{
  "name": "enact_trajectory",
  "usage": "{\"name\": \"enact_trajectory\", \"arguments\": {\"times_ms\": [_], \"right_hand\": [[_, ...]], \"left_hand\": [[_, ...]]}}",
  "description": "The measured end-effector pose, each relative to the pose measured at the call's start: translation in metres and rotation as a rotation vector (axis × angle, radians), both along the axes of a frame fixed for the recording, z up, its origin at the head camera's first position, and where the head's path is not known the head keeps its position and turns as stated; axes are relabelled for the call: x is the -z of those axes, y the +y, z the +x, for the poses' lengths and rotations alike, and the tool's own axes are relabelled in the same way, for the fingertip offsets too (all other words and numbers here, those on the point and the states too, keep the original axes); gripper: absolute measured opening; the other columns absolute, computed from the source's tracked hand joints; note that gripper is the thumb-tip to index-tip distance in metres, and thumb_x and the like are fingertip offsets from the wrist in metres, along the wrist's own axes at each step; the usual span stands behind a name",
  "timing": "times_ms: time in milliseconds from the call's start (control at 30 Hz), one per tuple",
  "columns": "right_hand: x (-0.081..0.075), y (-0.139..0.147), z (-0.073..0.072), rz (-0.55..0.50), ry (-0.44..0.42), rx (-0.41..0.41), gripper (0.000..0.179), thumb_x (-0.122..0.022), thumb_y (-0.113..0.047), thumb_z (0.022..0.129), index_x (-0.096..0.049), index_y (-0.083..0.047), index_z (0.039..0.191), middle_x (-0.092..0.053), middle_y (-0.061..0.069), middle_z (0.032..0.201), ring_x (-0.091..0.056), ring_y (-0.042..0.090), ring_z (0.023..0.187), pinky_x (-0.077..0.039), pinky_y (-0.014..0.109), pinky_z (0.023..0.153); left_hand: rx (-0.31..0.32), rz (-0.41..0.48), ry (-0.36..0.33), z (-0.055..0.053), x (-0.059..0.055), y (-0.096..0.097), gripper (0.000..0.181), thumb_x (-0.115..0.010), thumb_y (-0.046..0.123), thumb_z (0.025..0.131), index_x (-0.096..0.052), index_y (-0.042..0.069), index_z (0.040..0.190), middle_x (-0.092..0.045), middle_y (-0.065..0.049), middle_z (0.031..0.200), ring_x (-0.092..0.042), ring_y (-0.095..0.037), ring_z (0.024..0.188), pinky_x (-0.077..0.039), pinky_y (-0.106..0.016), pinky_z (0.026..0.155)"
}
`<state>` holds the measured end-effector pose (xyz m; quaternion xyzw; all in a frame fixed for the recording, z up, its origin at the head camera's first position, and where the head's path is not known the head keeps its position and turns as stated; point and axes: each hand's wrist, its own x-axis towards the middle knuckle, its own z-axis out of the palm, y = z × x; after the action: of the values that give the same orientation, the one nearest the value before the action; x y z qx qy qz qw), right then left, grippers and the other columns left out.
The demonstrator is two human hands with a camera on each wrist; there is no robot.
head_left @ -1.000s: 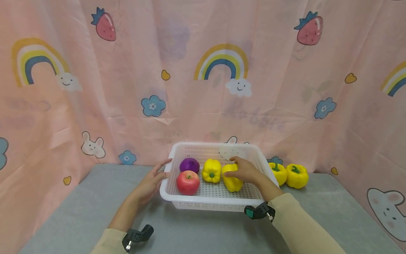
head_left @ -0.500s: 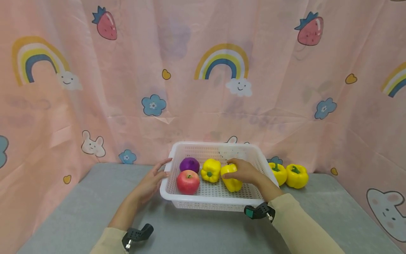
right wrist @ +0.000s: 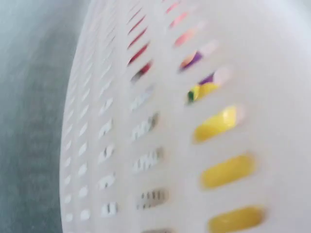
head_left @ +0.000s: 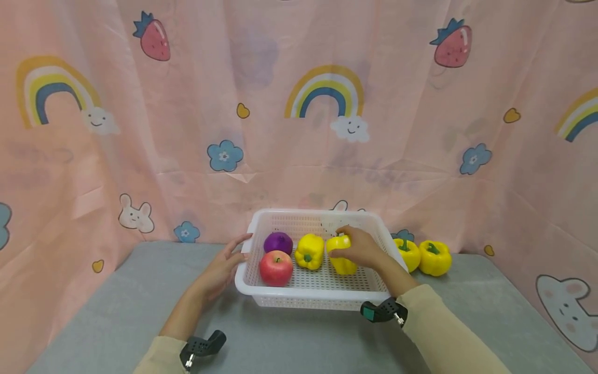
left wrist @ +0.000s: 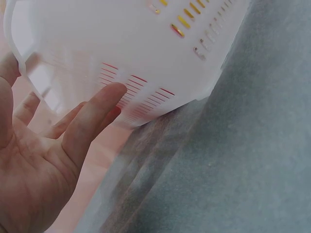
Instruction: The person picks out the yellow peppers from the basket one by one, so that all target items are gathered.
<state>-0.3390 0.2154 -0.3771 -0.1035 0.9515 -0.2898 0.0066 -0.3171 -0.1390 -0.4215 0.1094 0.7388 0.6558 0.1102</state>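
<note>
Left grip (head_left: 220, 271): spread, relaxed | Right grip (head_left: 362, 250): curled into a pinch | Forearms (head_left: 183, 314): angled inward

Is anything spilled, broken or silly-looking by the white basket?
Nothing looks spilled or broken. The yellow pepper beside the apple looks a bit odd: it lies tipped, stem toward us, while the two peppers outside the basket stand stem-up.

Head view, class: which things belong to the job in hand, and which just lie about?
Job:
yellow pepper, held in the right hand
white basket, left hand at its side

Probably just lying about:
apple, purple vegetable, second yellow pepper, in the basket
two more yellow peppers on the table
</note>
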Motion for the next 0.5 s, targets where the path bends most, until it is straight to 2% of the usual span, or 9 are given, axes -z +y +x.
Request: {"name": "enact_trajectory", "arguments": {"times_ms": [300, 500], "right_hand": [[-0.009, 0.005, 0.005, -0.037, 0.049, 0.017, 0.076, -0.076, -0.040, 0.084, -0.049, -0.003, 0.145, -0.057, 0.022, 0.143, -0.062, 0.034, 0.115, -0.057, 0.051, 0.098], [-0.014, 0.013, 0.013, -0.065, 0.064, 0.026, 0.077, -0.076, -0.041, 0.085, -0.048, -0.004, 0.146, -0.056, 0.021, 0.144, -0.063, 0.034, 0.114, -0.058, 0.050, 0.097]], "left_hand": [[-0.005, 0.014, 0.001, 0.001, 0.001, 0.002, 0.061, -0.054, 0.026, 0.103, -0.027, 0.029, 0.158, -0.034, -0.016, 0.162, -0.045, -0.041, 0.144, -0.050, -0.050, 0.108], [0.010, 0.022, 0.008, 0.001, -0.001, 0.001, 0.060, -0.049, 0.021, 0.104, -0.026, 0.026, 0.159, -0.035, -0.020, 0.160, -0.046, -0.042, 0.142, -0.051, -0.049, 0.108]]}}
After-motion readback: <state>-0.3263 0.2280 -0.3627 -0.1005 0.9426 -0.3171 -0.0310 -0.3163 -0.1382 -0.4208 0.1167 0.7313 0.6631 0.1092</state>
